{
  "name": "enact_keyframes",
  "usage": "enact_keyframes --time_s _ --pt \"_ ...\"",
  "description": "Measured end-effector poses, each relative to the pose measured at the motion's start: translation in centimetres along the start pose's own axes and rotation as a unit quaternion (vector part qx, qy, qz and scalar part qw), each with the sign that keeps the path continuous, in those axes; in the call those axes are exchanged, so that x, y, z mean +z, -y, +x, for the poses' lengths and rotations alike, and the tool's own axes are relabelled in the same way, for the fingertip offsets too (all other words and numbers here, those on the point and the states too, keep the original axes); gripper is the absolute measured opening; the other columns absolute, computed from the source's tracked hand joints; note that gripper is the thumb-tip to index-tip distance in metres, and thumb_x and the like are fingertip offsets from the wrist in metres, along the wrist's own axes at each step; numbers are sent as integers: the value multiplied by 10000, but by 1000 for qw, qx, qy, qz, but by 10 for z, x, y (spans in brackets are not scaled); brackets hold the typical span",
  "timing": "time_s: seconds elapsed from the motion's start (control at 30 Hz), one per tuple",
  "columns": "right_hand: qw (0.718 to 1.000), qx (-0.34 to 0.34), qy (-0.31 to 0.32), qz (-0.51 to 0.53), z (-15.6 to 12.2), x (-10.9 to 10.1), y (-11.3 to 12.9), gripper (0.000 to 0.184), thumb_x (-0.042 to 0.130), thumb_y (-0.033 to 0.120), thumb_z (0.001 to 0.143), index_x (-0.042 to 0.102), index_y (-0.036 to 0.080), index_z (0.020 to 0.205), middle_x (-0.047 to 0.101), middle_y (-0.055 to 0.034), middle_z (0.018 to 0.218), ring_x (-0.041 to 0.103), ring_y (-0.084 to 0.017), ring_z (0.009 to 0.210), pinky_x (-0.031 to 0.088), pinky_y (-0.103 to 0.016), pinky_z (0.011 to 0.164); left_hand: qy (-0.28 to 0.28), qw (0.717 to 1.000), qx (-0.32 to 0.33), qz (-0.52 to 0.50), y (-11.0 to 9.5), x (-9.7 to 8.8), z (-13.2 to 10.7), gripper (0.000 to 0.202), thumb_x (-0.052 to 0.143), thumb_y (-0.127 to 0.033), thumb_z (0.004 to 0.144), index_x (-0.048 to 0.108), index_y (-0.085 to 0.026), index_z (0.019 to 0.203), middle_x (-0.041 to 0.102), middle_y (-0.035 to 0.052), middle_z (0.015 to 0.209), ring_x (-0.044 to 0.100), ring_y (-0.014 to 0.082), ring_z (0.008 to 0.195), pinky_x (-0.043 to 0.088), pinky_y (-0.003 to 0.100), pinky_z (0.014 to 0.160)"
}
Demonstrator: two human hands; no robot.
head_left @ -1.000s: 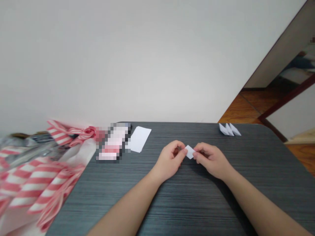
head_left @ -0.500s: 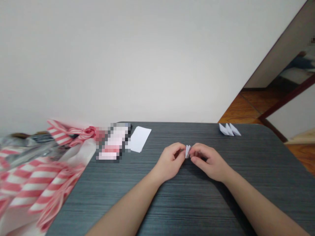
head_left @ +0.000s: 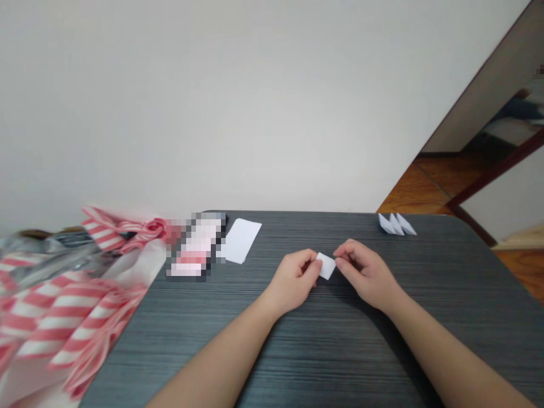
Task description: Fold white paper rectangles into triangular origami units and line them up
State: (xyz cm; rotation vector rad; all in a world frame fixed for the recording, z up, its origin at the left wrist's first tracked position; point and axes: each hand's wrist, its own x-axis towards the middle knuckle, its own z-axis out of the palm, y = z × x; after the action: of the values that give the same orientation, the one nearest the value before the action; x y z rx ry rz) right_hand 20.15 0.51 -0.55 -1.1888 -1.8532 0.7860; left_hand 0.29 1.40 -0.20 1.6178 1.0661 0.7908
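Note:
Near the middle of the dark table (head_left: 272,362), a small square of folded white paper (head_left: 326,266) is pinched at its left corner by my left hand (head_left: 295,280), thumb on top. My right hand (head_left: 368,275) is curved at the paper's right corner; its thumb tip is at that corner and the index fingertip is slightly apart from the thumb. Whether the thumb touches the paper I cannot tell. At the far right of the table stand several pointed folded white paper pieces (head_left: 396,224), side by side.
White paper sheets (head_left: 242,241) lie at the back left, beside a pixelated phone-like object (head_left: 195,246). Red-and-white striped fabric (head_left: 72,317) and clear plastic (head_left: 80,260) are heaped left of the table. A white wall (head_left: 272,113) rises behind the table's back edge.
The folded paper, seen narrow and edge-on before, now shows a flat square face. My right fingers have shifted slightly right; my left hand has kept its place.

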Motion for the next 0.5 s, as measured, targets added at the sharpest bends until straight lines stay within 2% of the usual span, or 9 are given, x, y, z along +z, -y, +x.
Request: enact_keyframes --time_s 0.1,0.2,0.37,0.5 --pt "997 38 32 66 -2 4 -6 136 569 255 922 538 227 1051 601 -5 794 546 -146 644 444 -269 592 5 1000 7 23 -1 -1 0 272 500 -297 909 556 -169 675 546 -29 559 473 106 524 345 219 528" --pt "991 50 73 97 -4 7 -9 168 563 274 932 505 230 1083 617 21 737 566 -136 610 458 -260 590 5 999 17 40 -4 -1 0 262 500 -267 893 568 -166 661 541 -28 556 464 107 533 333 221 530" --pt "992 58 76 82 -5 6 -9 100 559 309 942 531 220 978 588 30 677 563 -129 582 443 -247 566 12 999 13 31 -5 -1 1 293 513 -309 905 580 -163 660 533 -29 551 457 105 536 330 221 532" --pt "994 25 93 47 -3 2 -3 82 533 252 950 599 214 918 602 8 705 561 -136 615 443 -254 588 3 1000 -12 1 -3 0 1 318 518 -340 912 558 -165 651 508 -38 531 437 98 512 322 221 519"
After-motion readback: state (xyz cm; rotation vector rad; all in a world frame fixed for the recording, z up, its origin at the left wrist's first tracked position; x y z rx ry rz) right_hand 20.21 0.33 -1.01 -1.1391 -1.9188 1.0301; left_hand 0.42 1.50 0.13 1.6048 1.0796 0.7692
